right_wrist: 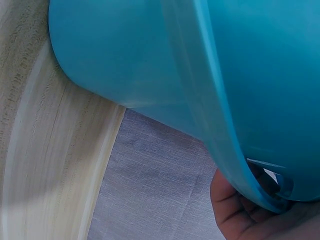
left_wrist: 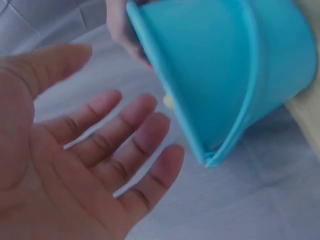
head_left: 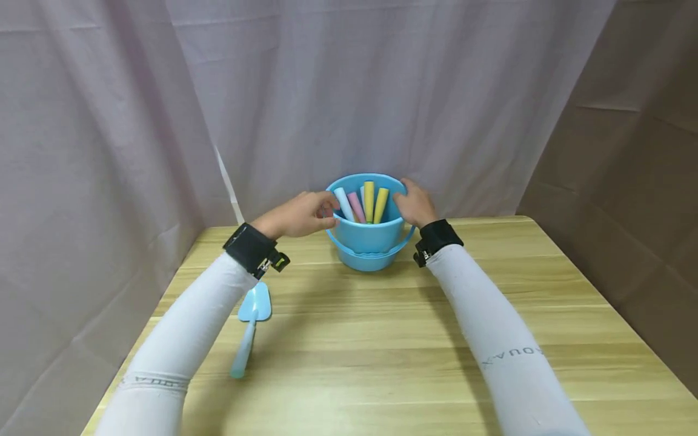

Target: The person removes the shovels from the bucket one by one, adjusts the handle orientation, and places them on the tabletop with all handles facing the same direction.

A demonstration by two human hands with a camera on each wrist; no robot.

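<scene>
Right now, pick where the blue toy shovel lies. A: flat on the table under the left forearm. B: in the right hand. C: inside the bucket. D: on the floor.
A: the blue toy shovel lies flat on the wooden table, beside the left sleeve and apart from the blue bucket, which holds only coloured sticks.

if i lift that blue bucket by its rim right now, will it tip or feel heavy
Probably light: the blue bucket looks like thin plastic and holds only a few coloured sticks. It may tip, since the sticks lean above the rim. The smooth wall could slip; the right hand already touches the rim.
</scene>
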